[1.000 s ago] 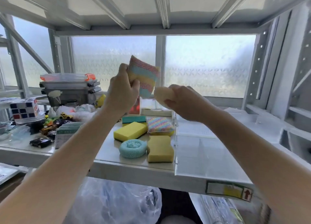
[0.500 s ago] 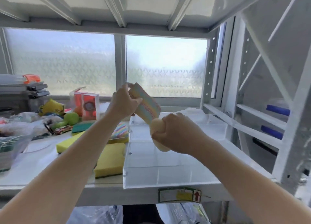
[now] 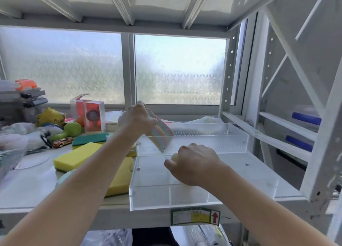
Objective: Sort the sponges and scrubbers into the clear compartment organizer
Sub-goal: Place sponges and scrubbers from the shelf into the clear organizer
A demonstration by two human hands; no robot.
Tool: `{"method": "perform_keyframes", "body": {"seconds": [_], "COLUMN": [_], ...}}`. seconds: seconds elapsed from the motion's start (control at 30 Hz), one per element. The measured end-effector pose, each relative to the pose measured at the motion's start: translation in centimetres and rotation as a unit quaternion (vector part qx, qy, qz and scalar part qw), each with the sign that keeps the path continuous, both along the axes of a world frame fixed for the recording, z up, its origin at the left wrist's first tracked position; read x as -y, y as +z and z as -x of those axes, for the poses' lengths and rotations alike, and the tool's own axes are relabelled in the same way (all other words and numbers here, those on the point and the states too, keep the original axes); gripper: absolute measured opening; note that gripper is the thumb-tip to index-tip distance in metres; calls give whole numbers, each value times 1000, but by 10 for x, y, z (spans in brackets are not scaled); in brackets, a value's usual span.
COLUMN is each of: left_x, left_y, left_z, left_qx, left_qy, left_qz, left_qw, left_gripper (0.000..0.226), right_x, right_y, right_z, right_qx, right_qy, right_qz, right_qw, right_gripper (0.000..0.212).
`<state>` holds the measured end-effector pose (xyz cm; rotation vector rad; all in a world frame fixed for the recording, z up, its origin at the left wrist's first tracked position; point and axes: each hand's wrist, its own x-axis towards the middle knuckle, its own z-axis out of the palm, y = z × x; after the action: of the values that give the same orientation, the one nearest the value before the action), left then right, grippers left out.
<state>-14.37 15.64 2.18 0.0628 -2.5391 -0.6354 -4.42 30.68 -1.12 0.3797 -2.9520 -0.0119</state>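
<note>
Only readable label is the sticker (image 3: 195, 216) on the shelf's front edge: green border, a yellow patch, a red up arrow. The text on it is too small to make out. The yellow bag (image 3: 49, 116) at the back left has dark print, also unreadable.

Left hand (image 3: 137, 119) has its fingers curled around the top edge of a striped scrubber (image 3: 161, 134), pinching it so it hangs tilted, lower corner dipping into the back compartment of the clear organizer (image 3: 259, 182). Right hand (image 3: 192, 164) is knuckles-up, fingers curled down around a pale sponge (image 3: 174, 156); only a rounded bit pokes out by the thumb, plus a pale bit under the hand. It's low inside the front compartment, right by the divider. Can't see the fingertips themselves, they're tucked under.

Organizer sits on the right part of the shelf (image 3: 27, 190), with slotted walls at the back.

Left of the organizer, loose on the shelf: two yellow sponges, one flat block (image 3: 75, 157) and one wavy-edged one (image 3: 121, 179) touching the organizer's left wall and half under my left forearm. One green-topped sponge (image 3: 90, 138) sits behind the block. A sliver of teal scrubber (image 3: 63, 177) peeks out beside the forearm.

Further back: one toy car (image 3: 62, 142), one green dumbbell (image 3: 69, 130), two red boxes in clear packaging (image 3: 92, 118), and a stack of trays with an orange clip (image 3: 26, 83).
</note>
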Motion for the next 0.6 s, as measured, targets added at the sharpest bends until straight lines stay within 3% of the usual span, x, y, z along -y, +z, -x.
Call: {"method": "perform_keyframes", "body": {"seconds": [0.17, 0.27, 0.47, 0.6], "left_x": [3, 12, 50, 93], "left_y": [2, 3, 10, 6], "left_z": [-2, -5, -19, -30], "left_qx": [7, -1, -22, -8], "left_qy": [-28, -45, 3, 29], "left_qz": [6, -17, -61, -50], "left_qw": [1000, 999, 998, 998], "left_gripper": [53, 70, 70, 69], "right_x": [6, 9, 36, 77], "right_y": [3, 9, 30, 35], "right_z": [-6, -5, -2, -2], "right_qx": [-3, -51, -175, -181], "right_qy": [-1, 0, 71, 156], "right_qz": [-3, 7, 87, 95], "right_qw": [1000, 999, 978, 966], "right_gripper": [51, 64, 52, 44]}}
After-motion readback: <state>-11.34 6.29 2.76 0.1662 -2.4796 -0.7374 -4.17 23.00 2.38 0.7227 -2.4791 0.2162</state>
